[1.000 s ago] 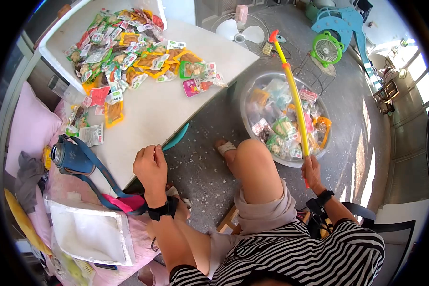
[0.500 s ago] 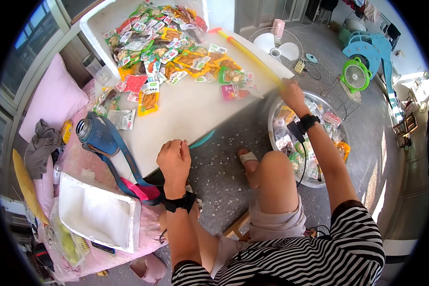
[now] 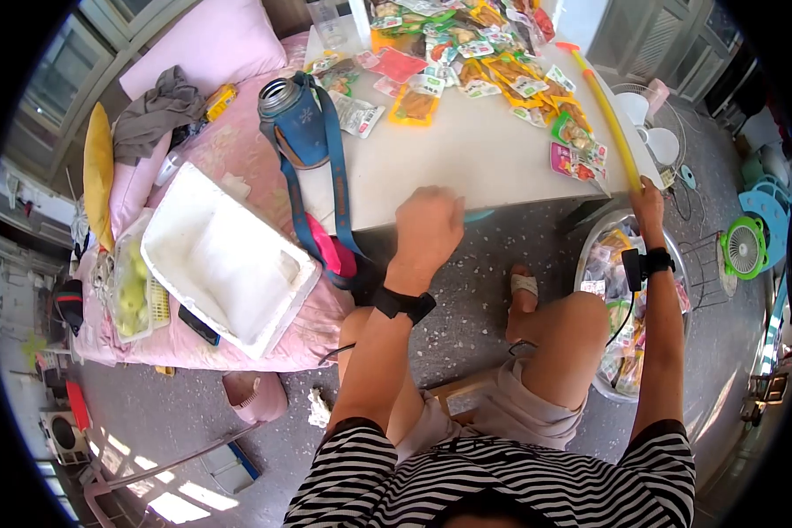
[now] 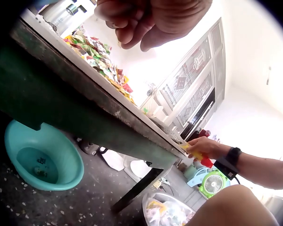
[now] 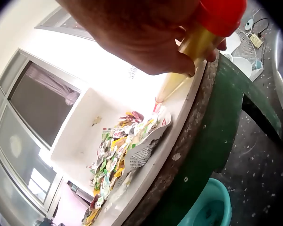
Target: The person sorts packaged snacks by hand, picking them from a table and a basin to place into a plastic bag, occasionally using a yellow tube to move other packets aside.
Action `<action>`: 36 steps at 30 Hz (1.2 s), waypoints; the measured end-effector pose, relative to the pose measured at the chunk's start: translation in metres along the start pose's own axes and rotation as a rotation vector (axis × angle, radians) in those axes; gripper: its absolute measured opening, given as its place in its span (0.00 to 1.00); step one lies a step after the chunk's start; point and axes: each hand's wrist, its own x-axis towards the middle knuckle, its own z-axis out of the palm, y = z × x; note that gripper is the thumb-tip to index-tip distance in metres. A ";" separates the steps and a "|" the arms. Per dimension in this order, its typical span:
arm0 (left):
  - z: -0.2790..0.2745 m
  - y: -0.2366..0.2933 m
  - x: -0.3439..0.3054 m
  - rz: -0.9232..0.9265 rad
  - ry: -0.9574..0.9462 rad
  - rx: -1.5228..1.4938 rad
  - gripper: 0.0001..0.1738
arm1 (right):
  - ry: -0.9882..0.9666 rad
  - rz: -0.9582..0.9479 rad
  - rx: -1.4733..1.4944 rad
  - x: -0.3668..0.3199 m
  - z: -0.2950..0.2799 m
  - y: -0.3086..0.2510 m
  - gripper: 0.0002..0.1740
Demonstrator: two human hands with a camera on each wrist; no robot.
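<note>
My right hand (image 3: 649, 209) grips a long yellow stick (image 3: 614, 123) with red ends near its lower end. The stick lies along the right part of the white table (image 3: 493, 167), its red tip by the far end. In the right wrist view my fingers (image 5: 179, 61) wrap round the tube just below its thick red end. Colourful sealed food packets (image 3: 510, 75) are heaped on the table to the stick's left, several lying loose nearer me. My left hand (image 3: 429, 231) hovers at the table's front edge, holding nothing, fingers loosely curled.
A metal basin (image 3: 609, 393) with more packets stands on the floor at right, under my right forearm. At left, a blue strapped flask (image 3: 304, 132) and a white foam box (image 3: 229, 264) stand near my left arm. A teal tub (image 4: 42, 155) sits beneath the table.
My right hand has swung the stick from over the basin onto the table, then further along its right side. The view has turned left. My left hand stays near the table edge.
</note>
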 end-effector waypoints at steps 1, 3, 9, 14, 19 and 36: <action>-0.003 0.000 0.000 -0.015 -0.010 0.006 0.10 | 0.044 -0.055 -0.023 0.011 0.012 0.013 0.28; -0.007 -0.001 -0.001 -0.020 0.007 -0.002 0.08 | 0.060 -0.107 -0.072 0.032 0.020 0.018 0.29; -0.058 -0.007 0.006 -0.151 0.190 0.013 0.10 | -0.055 -0.100 -0.170 0.054 0.020 0.013 0.32; -0.131 -0.044 -0.017 -0.429 0.158 0.520 0.24 | 0.043 -0.139 -0.192 0.010 -0.021 -0.042 0.32; -0.156 -0.093 -0.101 -0.800 -0.084 0.735 0.46 | 0.037 -0.472 0.350 -0.043 -0.063 -0.130 0.25; -0.154 0.026 -0.071 -0.195 0.005 0.091 0.21 | -1.438 -0.190 1.254 -0.174 -0.029 -0.307 0.42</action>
